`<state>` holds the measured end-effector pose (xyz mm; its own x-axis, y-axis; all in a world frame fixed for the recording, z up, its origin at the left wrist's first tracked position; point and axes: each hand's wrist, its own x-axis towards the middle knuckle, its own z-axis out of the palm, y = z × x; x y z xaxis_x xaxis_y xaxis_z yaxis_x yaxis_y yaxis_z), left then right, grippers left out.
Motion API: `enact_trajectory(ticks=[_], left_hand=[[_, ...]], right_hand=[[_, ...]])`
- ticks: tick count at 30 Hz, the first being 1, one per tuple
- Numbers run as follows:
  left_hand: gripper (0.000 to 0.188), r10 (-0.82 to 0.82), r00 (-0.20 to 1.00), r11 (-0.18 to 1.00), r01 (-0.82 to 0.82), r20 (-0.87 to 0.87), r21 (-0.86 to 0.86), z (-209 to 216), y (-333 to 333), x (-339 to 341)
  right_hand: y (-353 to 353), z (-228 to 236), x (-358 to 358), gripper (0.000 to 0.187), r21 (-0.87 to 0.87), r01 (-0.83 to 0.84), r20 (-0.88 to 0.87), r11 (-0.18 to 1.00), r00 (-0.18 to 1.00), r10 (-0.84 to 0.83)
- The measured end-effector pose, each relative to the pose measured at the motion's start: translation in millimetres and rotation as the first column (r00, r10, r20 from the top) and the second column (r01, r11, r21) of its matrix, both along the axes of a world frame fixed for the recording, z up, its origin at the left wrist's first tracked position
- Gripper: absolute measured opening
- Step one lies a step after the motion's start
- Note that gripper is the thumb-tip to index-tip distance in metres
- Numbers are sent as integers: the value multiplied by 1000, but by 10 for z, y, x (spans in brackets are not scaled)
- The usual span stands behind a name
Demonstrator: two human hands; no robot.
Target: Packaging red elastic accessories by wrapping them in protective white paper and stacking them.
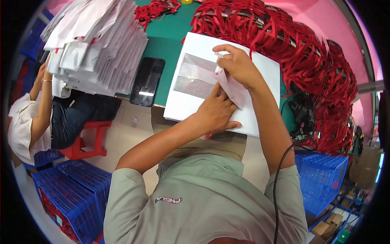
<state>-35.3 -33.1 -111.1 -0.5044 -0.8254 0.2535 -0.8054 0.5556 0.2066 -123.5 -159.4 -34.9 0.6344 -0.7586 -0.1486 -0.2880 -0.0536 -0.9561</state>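
Observation:
A flat white sheet-like piece, possibly a bag on a stack of the same, lies in front of me on the green table. A translucent panel runs across its left half. My right hand pinches a crumpled, lifted flap of thin white material above it. My left hand lies flat on the white piece with its fingers stretched out. Its fingertips reach the lower edge of the lifted flap. What lies directly beneath the flap is hidden.
A black phone lies left of the white piece, beside a tall pile of white bags. Red-ribboned bundles heap along the back and right. Another person's arm is at far left. Blue crates stand below.

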Motion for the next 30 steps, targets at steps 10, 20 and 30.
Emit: enact_trajectory(ticks=[10,20,30], left_hand=[[58,0,991,1000,-2,-136,-20,22,51,3],[40,18,921,989,-74,-388,-130,377,410,203],[45,169,982,980,-177,-88,-91,225,357,399]], right_hand=[[-1,-228,126,37,140,-45,-122,989,991,62],[72,-340,-49,38,99,-17,51,995,999,12],[-46,-489,-240,45,-558,-23,-315,830,930,-186]])
